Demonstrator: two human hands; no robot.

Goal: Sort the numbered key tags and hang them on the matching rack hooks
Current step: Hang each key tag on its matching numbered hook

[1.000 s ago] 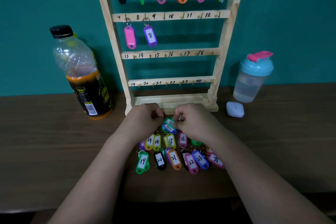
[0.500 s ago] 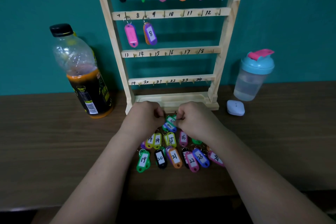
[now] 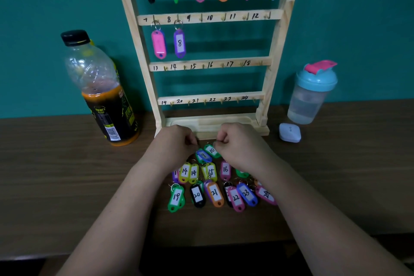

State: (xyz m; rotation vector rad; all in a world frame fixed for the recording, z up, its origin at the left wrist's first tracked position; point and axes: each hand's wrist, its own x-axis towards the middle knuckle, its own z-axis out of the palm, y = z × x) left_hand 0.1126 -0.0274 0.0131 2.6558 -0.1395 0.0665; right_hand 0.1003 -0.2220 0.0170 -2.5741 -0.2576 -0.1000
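Observation:
A wooden rack (image 3: 143,51) with numbered hooks stands against the teal wall. Several tags hang on its top row, and a pink tag (image 3: 158,43) and purple tag 8 (image 3: 179,43) hang on the second row. Loose numbered tags lie on the table in front. My left hand (image 3: 173,143) pinches the ring of blue tag 9 (image 3: 203,155). My right hand (image 3: 237,143) pinches the ring end of green tag 10 (image 3: 211,150). The two tags lie side by side just off the rack base.
A half-full bottle with dark liquid (image 3: 100,89) stands left of the rack. A shaker cup with a blue lid (image 3: 311,94) and a small white case (image 3: 289,132) sit to the right. Tags 14 to 24 lie in rows near me.
Both hands have drawn slightly apart, and tags 9 and 10 now lie more spread between them. The camera view has shifted a little.

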